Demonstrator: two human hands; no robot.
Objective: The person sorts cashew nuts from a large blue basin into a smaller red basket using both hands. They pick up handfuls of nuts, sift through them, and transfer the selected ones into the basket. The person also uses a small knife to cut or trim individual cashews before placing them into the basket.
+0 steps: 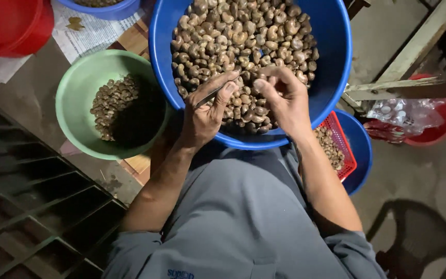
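Two hands are working over a big bowl of nuts.

The left hand (205, 116) is gripping a thin metal blade (208, 96) between thumb and fingers. The right hand (282, 101) is curling closed around something small, but it is too hidden to tell what. Both hands are hovering over the blue bowl (336, 62), which is holding a big pile of brown nuts (243, 41) on the person's lap. A green bowl (73, 98) with fewer nuts is sitting just beside it. A red basket (343, 142) is peeking out underneath.
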